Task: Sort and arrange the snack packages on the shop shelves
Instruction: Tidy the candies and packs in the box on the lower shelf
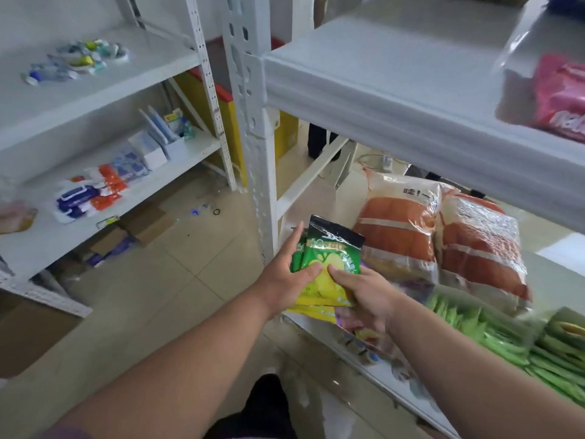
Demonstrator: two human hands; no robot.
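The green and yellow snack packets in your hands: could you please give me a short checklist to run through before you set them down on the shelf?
1. Left hand has a grip on the green and yellow snack packets, thumb on the front: ok.
2. Right hand grips the lower edge of the packets: ok.
3. Packets squared into one stack: not ok, one sticks out to the left behind the front one.
4. Free spot on the lower shelf beneath the hands: cannot tell, other packets lie there.
5. Orange bags stay apart from the stack: ok.
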